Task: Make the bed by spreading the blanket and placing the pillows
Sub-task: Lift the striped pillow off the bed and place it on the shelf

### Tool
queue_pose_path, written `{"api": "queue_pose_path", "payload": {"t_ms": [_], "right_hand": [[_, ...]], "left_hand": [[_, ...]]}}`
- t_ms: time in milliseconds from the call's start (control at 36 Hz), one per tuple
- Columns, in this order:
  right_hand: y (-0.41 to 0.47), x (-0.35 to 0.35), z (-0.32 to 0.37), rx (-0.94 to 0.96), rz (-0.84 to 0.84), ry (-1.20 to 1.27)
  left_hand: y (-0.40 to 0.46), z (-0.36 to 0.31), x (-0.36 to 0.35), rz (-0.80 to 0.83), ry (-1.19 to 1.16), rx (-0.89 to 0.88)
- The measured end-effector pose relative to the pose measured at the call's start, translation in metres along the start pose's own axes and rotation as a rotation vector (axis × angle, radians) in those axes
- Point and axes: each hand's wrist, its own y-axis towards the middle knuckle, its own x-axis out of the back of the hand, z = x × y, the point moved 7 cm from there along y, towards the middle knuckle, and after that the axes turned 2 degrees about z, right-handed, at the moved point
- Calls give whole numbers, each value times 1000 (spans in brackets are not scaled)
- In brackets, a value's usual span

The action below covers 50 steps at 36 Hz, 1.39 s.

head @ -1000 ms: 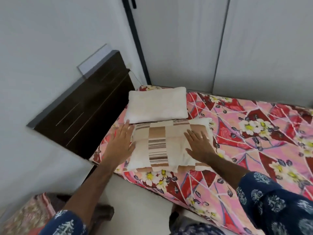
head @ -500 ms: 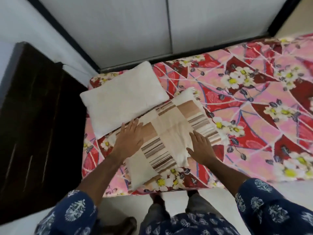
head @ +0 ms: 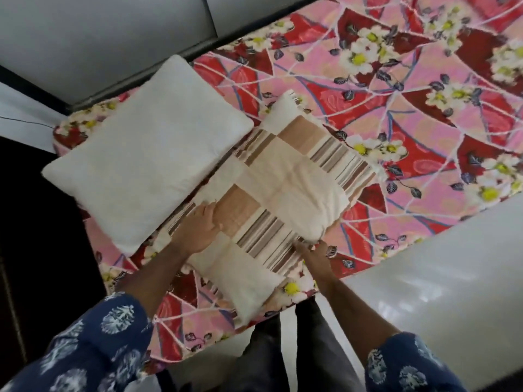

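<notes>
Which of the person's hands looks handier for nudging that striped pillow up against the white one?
Probably the right hand: it sits at the striped pillow's outer edge, opposite the white pillow.

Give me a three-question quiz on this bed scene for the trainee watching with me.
1. True or false: the plain white pillow lies nearer the dark headboard than the striped patchwork pillow.
2. Which hand lies flat on top of the striped pillow? A) left hand B) right hand
3. Fill in: the floral blanket is pink and red with white ____.

Key: 1 true; 2 A; 3 flowers.
</notes>
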Motion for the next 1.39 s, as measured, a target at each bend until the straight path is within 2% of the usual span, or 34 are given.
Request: {"api": "queue_pose_path", "payload": {"t_ms": [83, 139, 250, 417, 500, 583, 694, 861, 944, 1056, 1167, 1306, 1389], "right_hand": [[8, -30, -15, -132, 39, 235], [14, -41, -17, -118, 30, 315], [7, -36, -2, 14, -49, 248], [-15, 2, 27, 10, 136, 267], [-19, 51, 33, -10, 190, 238], [-18, 101, 33, 18, 140, 97], [-13, 118, 34, 63, 155, -125], [25, 124, 48, 137, -22, 11], [27, 116, 62, 160, -69, 70], [20, 113, 70, 145, -79, 133], [-4, 121, 75, 213, -80, 50], [-45, 147, 54, 160, -137, -35], [-84, 161, 54, 195, -168, -33]], "left_hand": [[2, 4, -27, 29, 26, -7], [2, 3, -37, 23, -1, 8], [-3, -1, -28, -41, -27, 14], [-5, -5, -6, -166, -84, -31], [0, -11, -5, -136, -158, -31], [10, -20, -18, -38, -365, -19], [22, -48, -35, 64, -598, -2], [36, -86, -40, 139, -863, -60], [44, -88, -43, 194, -951, 44], [49, -81, -40, 110, -928, 129], [21, -102, -18, 34, -884, 83], [-7, -109, -14, 113, -864, 42], [-39, -143, 8, 130, -854, -18]]}}
